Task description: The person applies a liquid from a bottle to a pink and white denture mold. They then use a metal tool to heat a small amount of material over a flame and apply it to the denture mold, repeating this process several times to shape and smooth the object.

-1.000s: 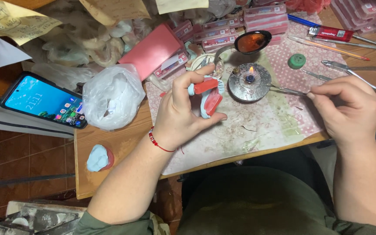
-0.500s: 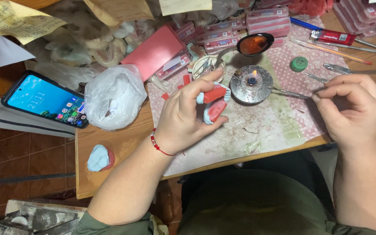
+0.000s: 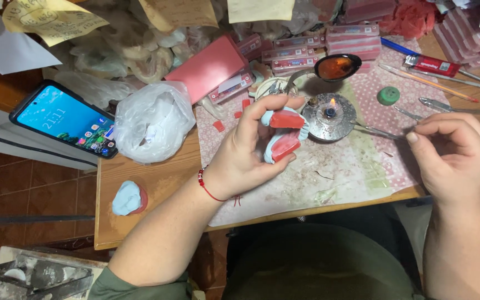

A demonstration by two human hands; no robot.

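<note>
Dental model (image 3: 283,136), one: pale blue with two red wax rims, gripped in left hand (image 3: 245,153).
Right hand (image 3: 451,153) pinches one thin metal tool (image 3: 376,131), tip beside the one lit burner (image 3: 329,115).

View: single head camera, worn above the seated person and looking steeply down over forearms and lap onto the tabletop (image 3: 156,183). Range: close; the left hand (image 3: 245,153) sits near frame centre and the right hand (image 3: 454,153) toward the right edge, while the phone (image 3: 65,119) lies at the left and the tiled floor shows beyond the tabletop's left end. Far tabletop clutter fills the top edge; no second view overlaps.
</note>
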